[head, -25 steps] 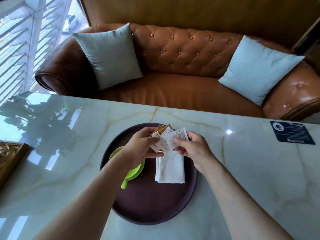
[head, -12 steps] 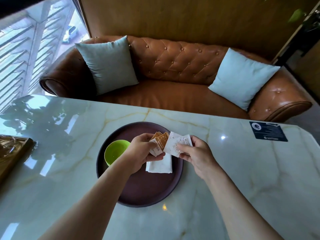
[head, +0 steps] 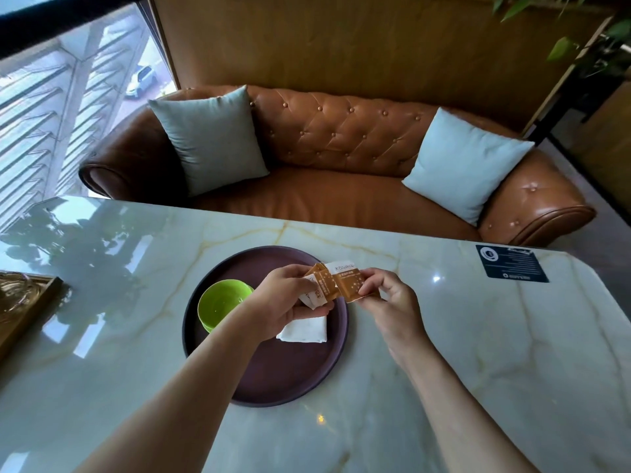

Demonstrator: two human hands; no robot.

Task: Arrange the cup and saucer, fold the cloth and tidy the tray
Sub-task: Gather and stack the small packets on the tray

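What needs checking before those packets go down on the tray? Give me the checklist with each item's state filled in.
1. Both hands have a grip: ok. The left hand holds a fan of packets; the right hand pinches one orange packet.
2. Bare spot on the tray: ok, its near half is bare.
3. Cloth folded: ok, it lies as a compact white fold on the tray.
4. Green cup upright: ok, standing on the tray's left side.
5. Saucer under the cup: cannot tell, none shows.
6. Packet count and facing: cannot tell, they overlap in the hands.
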